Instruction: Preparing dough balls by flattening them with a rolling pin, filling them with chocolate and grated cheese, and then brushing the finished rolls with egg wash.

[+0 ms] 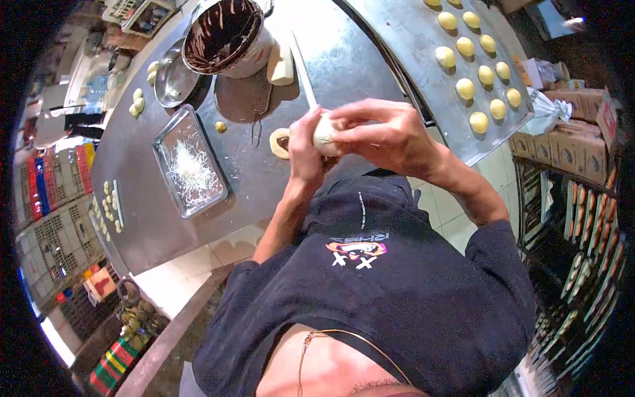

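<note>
in the centre of the frame, my left hand is cupping a smooth, pale dough ball, its fingers curled round it; my right hand is pinching it with bent fingers. a flat dough disc is lying alongside on dull grey metal table; cardboard boxes are standing at right.

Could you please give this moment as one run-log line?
left hand: holding dough ball; right hand: touching it; nearby: dough round with dark filling, rolling pin, metal tray of white shreds
</note>
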The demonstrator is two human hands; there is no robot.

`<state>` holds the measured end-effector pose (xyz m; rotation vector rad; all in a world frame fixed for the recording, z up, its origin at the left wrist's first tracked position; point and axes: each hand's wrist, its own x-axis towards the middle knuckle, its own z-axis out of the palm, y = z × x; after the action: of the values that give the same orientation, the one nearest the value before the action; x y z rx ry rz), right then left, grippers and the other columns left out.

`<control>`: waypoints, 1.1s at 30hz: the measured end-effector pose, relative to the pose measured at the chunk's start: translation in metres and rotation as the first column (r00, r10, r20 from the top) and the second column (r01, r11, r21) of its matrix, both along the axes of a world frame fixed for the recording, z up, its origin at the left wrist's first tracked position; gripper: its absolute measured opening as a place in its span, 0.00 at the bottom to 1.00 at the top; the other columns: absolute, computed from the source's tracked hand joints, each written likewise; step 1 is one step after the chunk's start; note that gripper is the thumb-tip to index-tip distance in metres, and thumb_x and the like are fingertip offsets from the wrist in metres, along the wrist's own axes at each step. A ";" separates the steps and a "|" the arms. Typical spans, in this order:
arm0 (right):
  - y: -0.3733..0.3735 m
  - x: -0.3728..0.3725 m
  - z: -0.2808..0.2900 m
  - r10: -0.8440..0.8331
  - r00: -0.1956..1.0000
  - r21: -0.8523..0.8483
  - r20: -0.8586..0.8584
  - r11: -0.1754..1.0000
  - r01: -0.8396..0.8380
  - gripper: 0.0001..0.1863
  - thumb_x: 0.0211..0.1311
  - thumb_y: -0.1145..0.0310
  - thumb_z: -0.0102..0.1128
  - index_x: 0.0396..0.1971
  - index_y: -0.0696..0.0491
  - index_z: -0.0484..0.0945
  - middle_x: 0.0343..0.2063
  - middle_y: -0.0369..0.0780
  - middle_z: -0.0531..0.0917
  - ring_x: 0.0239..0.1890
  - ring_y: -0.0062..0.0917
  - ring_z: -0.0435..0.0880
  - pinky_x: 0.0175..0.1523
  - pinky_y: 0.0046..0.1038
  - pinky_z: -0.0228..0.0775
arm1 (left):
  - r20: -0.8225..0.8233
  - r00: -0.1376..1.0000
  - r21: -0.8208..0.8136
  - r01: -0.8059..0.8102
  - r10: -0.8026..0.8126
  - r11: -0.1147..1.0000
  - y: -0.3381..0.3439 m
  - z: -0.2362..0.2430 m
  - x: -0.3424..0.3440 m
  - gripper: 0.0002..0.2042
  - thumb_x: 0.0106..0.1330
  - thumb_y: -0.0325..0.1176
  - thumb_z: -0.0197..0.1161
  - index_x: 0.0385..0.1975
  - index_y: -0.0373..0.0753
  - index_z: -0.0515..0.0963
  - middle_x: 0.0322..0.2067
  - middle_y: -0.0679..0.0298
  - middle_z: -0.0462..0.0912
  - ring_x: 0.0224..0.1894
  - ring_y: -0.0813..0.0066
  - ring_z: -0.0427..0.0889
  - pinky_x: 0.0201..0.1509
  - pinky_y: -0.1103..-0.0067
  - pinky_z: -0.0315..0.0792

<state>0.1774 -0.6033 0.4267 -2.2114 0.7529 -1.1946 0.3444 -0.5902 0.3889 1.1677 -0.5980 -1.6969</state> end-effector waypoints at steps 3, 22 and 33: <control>-0.001 -0.033 -0.002 0.012 0.999 0.018 -0.036 1.000 -0.011 0.10 0.44 0.80 0.67 0.30 0.53 0.84 0.31 0.40 0.84 0.32 0.29 0.85 0.36 0.26 0.78 | 0.152 0.933 -0.055 0.338 -0.326 0.940 -0.012 0.013 -0.014 0.22 0.71 0.46 0.44 0.30 0.33 0.78 0.25 0.62 0.80 0.22 0.76 0.78 0.22 0.82 0.71; -0.044 -0.100 -0.110 -0.654 0.739 0.788 0.163 0.537 0.301 0.27 0.48 0.61 0.74 0.48 0.55 0.77 0.32 0.36 0.82 0.31 0.20 0.80 0.37 0.23 0.75 | -0.042 0.795 0.106 0.605 -0.605 0.789 -0.091 -0.051 -0.118 0.35 0.69 0.64 0.31 0.61 0.41 0.64 0.30 0.59 0.80 0.18 0.79 0.73 0.18 0.83 0.65; -0.192 -0.179 -0.180 -0.900 0.393 0.073 -0.190 0.386 0.920 0.26 0.42 0.61 0.70 0.44 0.54 0.79 0.37 0.46 0.80 0.43 0.43 0.79 0.51 0.40 0.71 | 0.279 0.901 0.088 0.320 -0.332 0.943 -0.064 -0.073 -0.054 0.29 0.69 0.42 0.54 0.67 0.38 0.55 0.30 0.61 0.81 0.21 0.82 0.75 0.19 0.86 0.68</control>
<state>-0.0019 -0.7956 0.2469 -1.6401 2.2563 -1.3439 0.2902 -0.6541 0.3163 1.4217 -0.9932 -1.8333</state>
